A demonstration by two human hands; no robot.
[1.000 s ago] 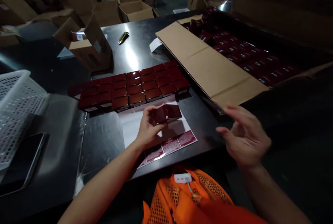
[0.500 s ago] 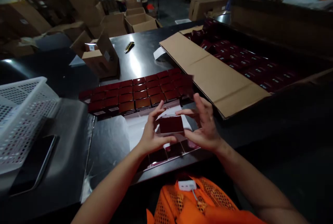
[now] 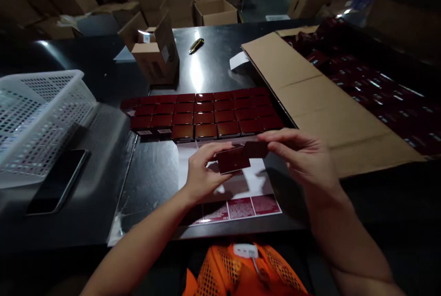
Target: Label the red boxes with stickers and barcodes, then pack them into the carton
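Note:
My left hand [image 3: 203, 170] is closed round a small dark red box [image 3: 234, 160], thumb below and fingers above. At the box's right end, my right hand [image 3: 299, 153] pinches a dark red flat piece [image 3: 257, 149] between thumb and fingers; whether it is a box flap or a loose label I cannot tell. Beneath both hands lies a white label sheet [image 3: 258, 179] with dark red printed labels along its near edge. Just beyond it, dark red boxes [image 3: 205, 117] stand in tight rows on the metal table [image 3: 151, 167].
A large open carton [image 3: 303, 85] on the right holds many dark red boxes. To the left are a white perforated basket [image 3: 51, 121] and a phone [image 3: 58, 181]. Farther back stand a small open carton [image 3: 153, 57] and a yellow-black utility knife [image 3: 196, 46].
Both hands held the box at its sides before; now my right hand has moved right and pinches the flat piece, while my left keeps the box. The view has shifted left.

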